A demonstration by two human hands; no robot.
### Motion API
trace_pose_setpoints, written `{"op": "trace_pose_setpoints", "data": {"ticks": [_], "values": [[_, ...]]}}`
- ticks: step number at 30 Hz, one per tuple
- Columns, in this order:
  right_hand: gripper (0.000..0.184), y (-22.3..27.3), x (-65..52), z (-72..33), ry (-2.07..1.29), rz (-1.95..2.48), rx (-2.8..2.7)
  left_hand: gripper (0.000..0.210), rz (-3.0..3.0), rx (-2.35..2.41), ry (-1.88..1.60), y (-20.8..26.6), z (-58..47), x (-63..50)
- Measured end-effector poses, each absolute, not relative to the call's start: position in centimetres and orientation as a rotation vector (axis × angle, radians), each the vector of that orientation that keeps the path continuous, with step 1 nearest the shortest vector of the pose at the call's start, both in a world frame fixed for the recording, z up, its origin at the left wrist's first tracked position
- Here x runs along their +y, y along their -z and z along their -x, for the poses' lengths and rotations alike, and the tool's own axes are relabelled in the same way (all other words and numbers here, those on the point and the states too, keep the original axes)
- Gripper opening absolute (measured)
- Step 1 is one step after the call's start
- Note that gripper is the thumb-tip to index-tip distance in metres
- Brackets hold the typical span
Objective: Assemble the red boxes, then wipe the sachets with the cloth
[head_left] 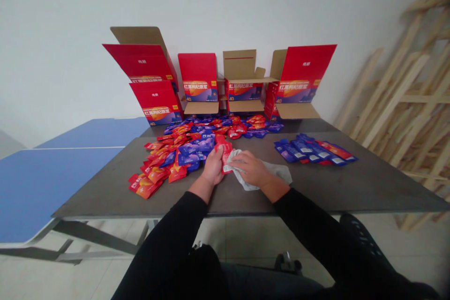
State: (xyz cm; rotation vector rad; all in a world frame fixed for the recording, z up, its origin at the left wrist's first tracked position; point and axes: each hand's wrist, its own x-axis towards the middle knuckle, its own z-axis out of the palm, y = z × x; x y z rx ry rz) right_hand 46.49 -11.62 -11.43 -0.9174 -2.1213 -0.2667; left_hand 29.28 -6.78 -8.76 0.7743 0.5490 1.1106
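Note:
Near the middle of the grey table (242,201), my left hand (213,167) is closed on a red pouch (227,151). My right hand (250,168) grips a white cloth (277,171), and a fold of it touches the pouch's right side. Some of the cloth trails over the table beneath my right wrist. Left of my hands spreads a loose heap of red pouches (154,171) and purple-blue pouches (193,150). To the right lies a smaller overlapping row of mostly purple-blue pouches (312,149), with a red one among them.
Along the back stand open red cartons: stacked ones at left (158,103), two in the middle (200,86) (245,91), and one at right (298,84). Their flaps stick out. A blue table (70,164) adjoins at left. Wooden frames (408,103) lean at right.

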Motion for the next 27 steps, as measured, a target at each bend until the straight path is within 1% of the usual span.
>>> {"op": "trace_pose_setpoints", "data": {"ticks": [4,7,10,14,16,19,23,27], "values": [[0.032,11.7,-11.0,-46.8,0.233,1.229,-1.796,0.031,-0.881,0.594,-0.987,8.8,-29.6,-7.5],[0.029,11.8,-10.6,-47.2,0.159,1.433,-1.59,0.027,-0.876,0.689,-1.05,8.5,-29.5,-7.6],[0.027,11.7,-10.5,-47.5,0.067,1.588,-1.588,0.023,-0.819,0.763,-1.143,8.0,-29.6,-7.4],[0.026,11.2,-10.6,-47.4,-0.013,1.721,-1.701,0.016,-0.755,0.817,-1.168,6.8,-31.1,-6.0],[0.024,10.9,-10.7,-47.3,-0.03,1.785,-1.746,0.01,-0.733,0.824,-1.115,5.8,-32.7,-4.7],[0.022,10.3,-10.9,-47.4,-0.051,1.861,-1.756,0.006,-0.725,0.798,-0.915,4.0,-35.7,-2.1],[0.031,9.6,-11.2,-47.3,-0.063,1.987,-1.64,0.012,-0.755,0.823,-0.737,2.6,-39.9,1.4],[0.031,9.2,-11.4,-46.8,-0.059,2.103,-1.612,0.014,-0.801,0.842,-0.624,3.0,-44.6,3.7]]}}
